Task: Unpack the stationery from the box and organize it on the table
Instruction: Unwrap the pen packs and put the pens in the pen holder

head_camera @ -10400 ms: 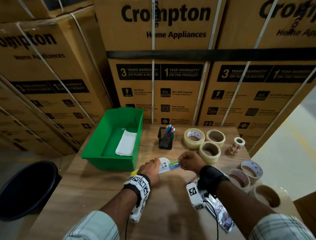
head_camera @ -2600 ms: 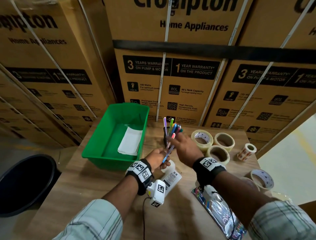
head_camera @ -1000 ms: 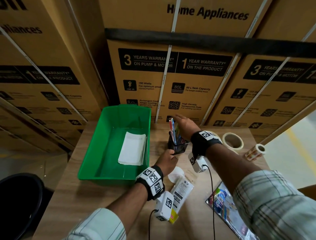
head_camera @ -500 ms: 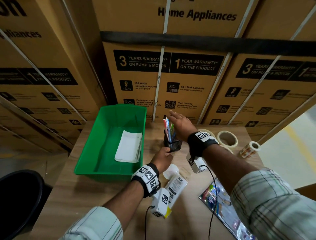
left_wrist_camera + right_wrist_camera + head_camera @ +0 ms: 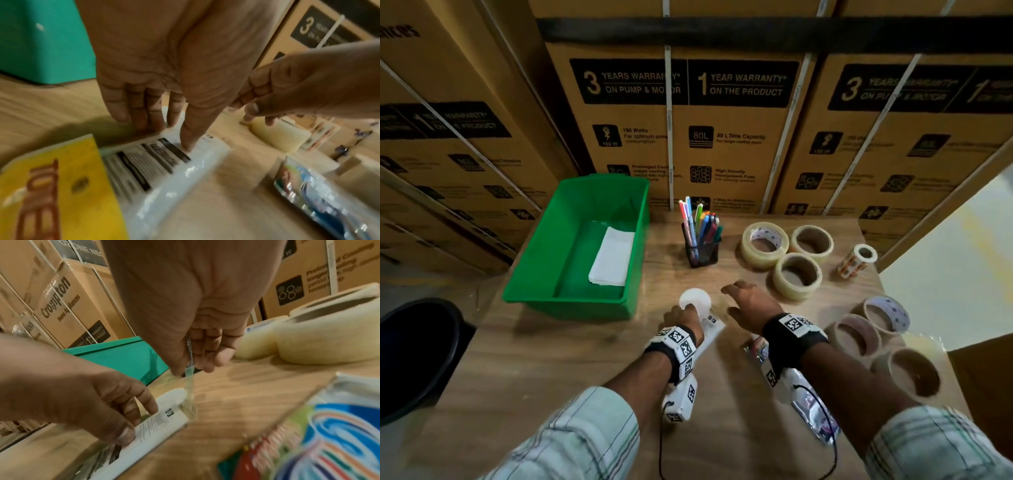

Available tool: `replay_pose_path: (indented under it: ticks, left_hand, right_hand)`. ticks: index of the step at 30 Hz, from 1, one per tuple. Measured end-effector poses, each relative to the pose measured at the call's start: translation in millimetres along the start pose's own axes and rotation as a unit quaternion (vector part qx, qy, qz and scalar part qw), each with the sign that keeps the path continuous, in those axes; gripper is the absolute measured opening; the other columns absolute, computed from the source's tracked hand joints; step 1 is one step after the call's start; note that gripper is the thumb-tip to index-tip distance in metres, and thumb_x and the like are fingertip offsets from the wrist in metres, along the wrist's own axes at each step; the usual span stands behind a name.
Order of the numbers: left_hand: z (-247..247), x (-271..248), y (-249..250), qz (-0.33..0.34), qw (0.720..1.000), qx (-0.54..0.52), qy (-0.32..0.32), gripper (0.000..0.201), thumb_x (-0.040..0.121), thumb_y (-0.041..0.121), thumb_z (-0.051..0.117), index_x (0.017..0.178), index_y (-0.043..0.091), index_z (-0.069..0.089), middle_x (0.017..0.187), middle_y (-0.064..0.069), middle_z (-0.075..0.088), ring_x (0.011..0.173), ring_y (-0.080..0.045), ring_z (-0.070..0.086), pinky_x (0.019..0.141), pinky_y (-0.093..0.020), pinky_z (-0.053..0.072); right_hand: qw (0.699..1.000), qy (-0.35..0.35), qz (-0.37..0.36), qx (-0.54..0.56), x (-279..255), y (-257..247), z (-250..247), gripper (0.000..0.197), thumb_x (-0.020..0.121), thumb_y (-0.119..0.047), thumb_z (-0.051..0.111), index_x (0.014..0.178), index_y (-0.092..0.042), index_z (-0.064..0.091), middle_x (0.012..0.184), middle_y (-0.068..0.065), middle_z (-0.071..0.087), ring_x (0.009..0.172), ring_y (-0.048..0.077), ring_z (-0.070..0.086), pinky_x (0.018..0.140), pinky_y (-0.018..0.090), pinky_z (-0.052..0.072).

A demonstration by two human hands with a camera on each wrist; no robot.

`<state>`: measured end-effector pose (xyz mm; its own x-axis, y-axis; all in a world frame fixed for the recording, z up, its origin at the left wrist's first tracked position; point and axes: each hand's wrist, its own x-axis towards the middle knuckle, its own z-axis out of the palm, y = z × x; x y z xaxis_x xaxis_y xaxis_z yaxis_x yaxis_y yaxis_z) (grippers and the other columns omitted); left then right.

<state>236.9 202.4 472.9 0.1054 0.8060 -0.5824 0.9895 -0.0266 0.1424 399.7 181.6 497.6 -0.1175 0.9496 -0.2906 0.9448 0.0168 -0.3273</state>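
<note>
1. Two hands work low over the wooden bench (image 5: 592,349); the left hand (image 5: 683,317) presses its fingertips (image 5: 188,144) down on a flat white-and-yellow packet (image 5: 148,170), fingers fairly straight, so that grip is released rather than clenched;
2. the right hand (image 5: 751,303) hovers just beside it, thumb and fingers pinching a thin clear strip (image 5: 190,386) that runs down to the packet's end; that grip grasps the strip.
3. The packet lies flat on the bench just in front of the green bin (image 5: 571,298); its rounded white end (image 5: 695,299) pokes out past the left hand.
4. Inside the bin lies a folded white stack (image 5: 611,257), against its right wall.
5. A black mesh holder (image 5: 703,251) stands upright behind the hands, full of coloured pens (image 5: 700,222).
6. Three tape rolls (image 5: 796,275) sit clustered to the right of the holder; a small patterned roll (image 5: 858,260) stands farther right; three more rolls (image 5: 858,335) lie along the bench's right edge.
7. A shiny colourful packet (image 5: 329,426) lies under the right wrist.
8. Strapped cardboard cartons (image 5: 726,137) are stacked behind the bench.
</note>
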Motion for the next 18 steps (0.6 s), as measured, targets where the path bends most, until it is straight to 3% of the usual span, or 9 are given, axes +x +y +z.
replay_pose_path:
  ticks: [3,8,10,13,15,18]
  left_hand:
    - [8.7,-5.7,-0.7,-0.002,0.999,0.0,0.036,0.042,0.087,0.016,0.053,0.128,0.016,0.044,0.129,-0.015,0.056,0.123,-0.036,0.046,0.102,-0.044,0.041]
    - [7.2,-19.9,3.3,0.013,0.995,-0.093,0.018,0.025,0.089,0.017,0.054,0.113,0.01,0.057,0.122,-0.016,0.062,0.111,-0.034,0.058,0.093,-0.037,0.048]
    - [3.4,-27.2,5.7,0.023,0.99,-0.135,0.033,0.025,0.089,0.017,0.054,0.112,0.008,0.057,0.122,-0.017,0.061,0.11,-0.034,0.058,0.09,-0.035,0.047]
    - [-0.9,-37.6,8.0,0.018,0.977,-0.207,0.048,0.029,0.09,0.018,0.053,0.117,0.008,0.053,0.121,-0.015,0.062,0.11,-0.032,0.059,0.089,-0.033,0.047]
    - [-3.4,-42.0,10.3,0.027,0.962,-0.267,0.05,0.025,0.09,0.017,0.053,0.113,0.009,0.052,0.118,-0.015,0.063,0.108,-0.032,0.061,0.092,-0.034,0.049]
    - [-8.4,-51.9,12.5,0.061,0.929,-0.361,0.05,0.011,0.091,0.009,0.051,0.1,0.013,0.049,0.11,-0.015,0.065,0.1,-0.028,0.063,0.093,-0.041,0.051]
  right_hand:
    - [0.999,-0.016,-0.021,0.036,-10.7,6.6,13.2,0.053,0.089,-0.022,0.056,0.139,-0.014,0.041,0.136,0.014,0.048,0.123,0.032,0.047,0.101,0.036,0.04]
    - [0.995,-0.002,-0.021,0.098,-26.2,18.1,24.4,0.061,0.088,-0.019,0.058,0.143,-0.013,0.033,0.132,0.013,0.053,0.119,0.031,0.05,0.1,0.036,0.042]
    - [0.991,0.034,-0.029,0.128,-30.2,21.0,22.0,0.056,0.087,-0.016,0.057,0.14,-0.014,0.039,0.122,0.012,0.059,0.111,0.03,0.055,0.094,0.036,0.046]
    - [0.978,0.111,-0.084,0.156,-33.6,20.0,16.1,0.036,0.084,-0.011,0.058,0.12,-0.015,0.06,0.109,0.009,0.063,0.102,0.029,0.06,0.09,0.036,0.048]
    - [0.973,0.138,-0.111,0.148,-36.6,16.7,10.9,0.034,0.084,-0.011,0.059,0.117,-0.019,0.064,0.116,0.007,0.06,0.111,0.027,0.056,0.097,0.032,0.044]
    - [0.975,0.125,-0.128,0.129,-42.1,10.5,3.3,0.039,0.087,-0.02,0.059,0.126,-0.024,0.059,0.142,0.009,0.044,0.13,0.024,0.043,0.107,0.029,0.032]
